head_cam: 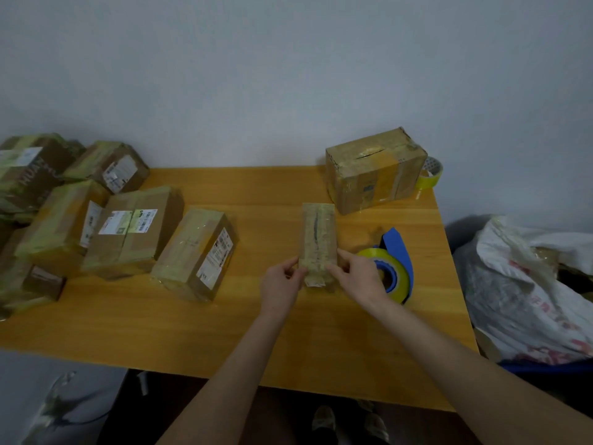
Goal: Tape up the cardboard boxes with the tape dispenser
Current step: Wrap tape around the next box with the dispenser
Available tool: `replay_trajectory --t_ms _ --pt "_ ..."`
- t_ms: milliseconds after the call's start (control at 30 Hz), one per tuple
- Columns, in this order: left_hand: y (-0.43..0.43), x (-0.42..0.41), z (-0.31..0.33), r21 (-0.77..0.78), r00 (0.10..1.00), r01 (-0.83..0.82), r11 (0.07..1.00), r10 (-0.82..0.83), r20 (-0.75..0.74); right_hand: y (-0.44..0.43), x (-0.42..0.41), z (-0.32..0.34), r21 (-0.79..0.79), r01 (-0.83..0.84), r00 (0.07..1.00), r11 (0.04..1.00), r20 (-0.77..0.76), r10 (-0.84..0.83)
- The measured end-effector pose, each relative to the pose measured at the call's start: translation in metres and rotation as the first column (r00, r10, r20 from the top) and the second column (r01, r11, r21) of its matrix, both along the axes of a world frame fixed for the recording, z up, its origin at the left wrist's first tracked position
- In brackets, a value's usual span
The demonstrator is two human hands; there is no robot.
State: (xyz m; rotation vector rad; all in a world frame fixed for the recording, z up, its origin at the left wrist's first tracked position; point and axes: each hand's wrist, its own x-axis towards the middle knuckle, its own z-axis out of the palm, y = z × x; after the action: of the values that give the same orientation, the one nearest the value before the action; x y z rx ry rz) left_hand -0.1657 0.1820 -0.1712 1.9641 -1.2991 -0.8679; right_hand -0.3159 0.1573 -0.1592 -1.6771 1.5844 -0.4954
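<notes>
A narrow taped cardboard box (317,236) lies lengthwise on the wooden table (224,332), a dark slit running along its top seam. My left hand (281,285) pinches its near left corner. My right hand (361,277) pinches its near right corner. Just right of that hand rests the blue tape dispenser (398,252) with a yellow-green tape roll on it, apart from both hands. A larger taped box (373,170) stands at the back right.
Several taped boxes with labels (128,226) crowd the table's left side. A spare tape roll (431,175) sits behind the back-right box. A white bag of scraps (526,290) stands beyond the right edge. My shoes show under the near edge.
</notes>
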Motion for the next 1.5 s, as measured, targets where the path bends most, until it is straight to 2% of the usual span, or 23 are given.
replay_trajectory --t_ms 133,200,433,567,633,767,900,1067,1167,1300,1400,1500 --pt "-0.001 0.007 -0.004 0.012 0.994 0.014 1.0 -0.013 -0.108 0.004 -0.006 -0.007 -0.003 0.014 1.0 1.0 0.022 -0.014" --pt "-0.003 0.009 -0.006 0.001 0.995 0.046 0.999 -0.046 -0.085 0.004 -0.007 -0.01 -0.003 0.009 1.0 1.0 0.011 -0.009" --pt "-0.007 0.003 -0.012 -0.02 0.972 0.121 0.992 -0.115 0.206 0.003 -0.006 -0.015 -0.108 -0.077 0.983 0.991 -0.173 0.058" --pt "-0.007 0.002 -0.013 0.013 0.914 0.17 0.985 -0.162 0.371 0.0 -0.003 -0.013 -0.143 -0.169 0.927 0.975 -0.36 0.108" --pt "-0.008 0.003 -0.016 0.001 0.896 0.21 0.978 -0.193 0.4 -0.004 -0.004 -0.011 -0.121 -0.218 0.903 0.968 -0.4 0.154" --pt "-0.01 0.001 -0.02 -0.054 0.944 0.224 0.973 -0.203 0.261 -0.009 -0.009 -0.015 -0.102 -0.23 0.923 0.968 -0.337 0.184" --pt "-0.008 0.002 -0.025 -0.09 0.965 0.181 0.979 -0.159 0.21 -0.01 -0.004 -0.021 -0.091 -0.228 0.931 0.97 -0.311 0.189" --pt "-0.01 0.009 -0.015 -0.024 0.968 0.228 0.973 -0.224 0.109 -0.014 -0.019 -0.009 0.008 -0.257 0.962 0.966 -0.099 0.256" --pt "-0.011 0.005 -0.009 -0.039 0.958 0.25 0.967 -0.242 0.154 -0.014 -0.021 -0.009 -0.017 -0.293 0.946 0.956 -0.151 0.288" --pt "-0.009 0.007 -0.014 -0.051 0.967 0.234 0.971 -0.227 0.115 -0.014 -0.022 -0.009 0.006 -0.343 0.924 0.939 -0.178 0.338" --pt "-0.009 0.012 -0.018 -0.027 0.946 0.304 0.952 -0.298 0.124 -0.014 -0.022 -0.011 -0.035 -0.334 0.91 0.942 -0.272 0.313" --pt "-0.01 0.013 -0.021 -0.072 0.931 0.324 0.943 -0.304 0.204 -0.011 -0.019 -0.014 -0.085 -0.323 0.895 0.943 -0.352 0.275"
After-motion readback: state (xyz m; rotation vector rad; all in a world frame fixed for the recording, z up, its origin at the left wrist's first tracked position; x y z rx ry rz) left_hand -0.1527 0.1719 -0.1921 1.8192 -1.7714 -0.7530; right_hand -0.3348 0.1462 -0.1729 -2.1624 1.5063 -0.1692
